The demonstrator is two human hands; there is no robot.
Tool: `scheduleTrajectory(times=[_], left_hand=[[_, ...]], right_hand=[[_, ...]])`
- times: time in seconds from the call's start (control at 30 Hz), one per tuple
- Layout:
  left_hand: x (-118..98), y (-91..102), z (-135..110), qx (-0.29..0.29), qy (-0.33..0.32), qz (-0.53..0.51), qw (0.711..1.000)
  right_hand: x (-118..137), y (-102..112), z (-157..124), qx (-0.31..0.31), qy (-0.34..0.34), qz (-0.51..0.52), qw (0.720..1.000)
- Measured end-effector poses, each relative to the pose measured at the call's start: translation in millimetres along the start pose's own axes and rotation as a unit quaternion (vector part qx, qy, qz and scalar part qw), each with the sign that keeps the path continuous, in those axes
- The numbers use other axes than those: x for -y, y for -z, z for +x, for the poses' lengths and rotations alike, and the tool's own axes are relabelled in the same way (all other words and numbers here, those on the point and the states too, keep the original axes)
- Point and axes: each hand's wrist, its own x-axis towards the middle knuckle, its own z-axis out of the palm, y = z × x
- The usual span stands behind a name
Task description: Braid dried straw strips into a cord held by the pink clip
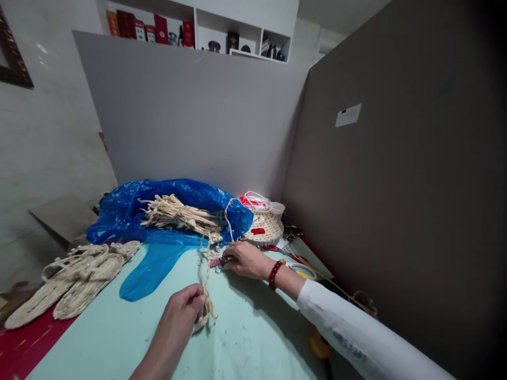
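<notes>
Cord [207, 270] of twisted straw crosses the table [253, 338] toward its far edge, pinched in the left hand [186, 305]. The right hand [247, 258] touches a small pink piece [215, 262]; whether clamped on it, I cannot tell. Beyond, a straw bundle [178, 215] lies on blue plastic [119, 211] near the far edge, woven sandals [89, 282] by the left.

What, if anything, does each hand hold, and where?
Left hand: the straw cord, pinched near its loose lower end. Right hand: at a small pink-and-metal item; its grip can't be told.
</notes>
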Motion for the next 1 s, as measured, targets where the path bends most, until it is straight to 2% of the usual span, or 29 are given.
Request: scheduleTrajectory(times=[0.07,0.17,0.27,0.33,0.43,0.5,0.57,0.73,0.8,0.87,1.0], left_hand=[[-2,-0.2,-1,0.011,-0.003,-0.001,1.0],[-2,-1.3,-2,0.019,-0.007,-0.004,1.0],[-1,-3.1,-1,0.016,-0.012,-0.006,1.0],[0,-4.5,1,0.013,-0.011,-0.011,1.0],[2,-6.0,4,0.01,0.002,-0.023,1.0],[3,-6.3,6,0.011,0.013,-0.032,0.999],[4,-6.2,8,0.013,0.024,-0.041,0.999],[7,-5.2,11,0.024,0.041,-0.065,0.997],[8,-4.5,11,0.028,0.042,-0.072,0.996],[9,-3.5,12,0.032,0.043,-0.075,0.996],[9,-1.8,15,0.046,0.044,-0.075,0.995]], right_hand=[[-1,1,-7,-0.037,-0.006,-0.002,0.999],[-2,9,-9,-0.124,-0.057,-0.007,0.991],[-8,28,-4,-0.187,-0.113,-0.001,0.976],[-14,43,1,-0.2,-0.136,0.014,0.97],[-27,62,12,-0.193,-0.145,0.049,0.969],[-35,68,19,-0.179,-0.146,0.075,0.97],[-40,67,25,-0.144,-0.14,0.11,0.973],[-34,53,24,0.002,-0.082,0.195,0.977],[-28,50,19,0.024,-0.069,0.201,0.977],[-24,52,17,0.005,-0.07,0.192,0.979],[-22,65,18,-0.09,-0.106,0.125,0.982]])
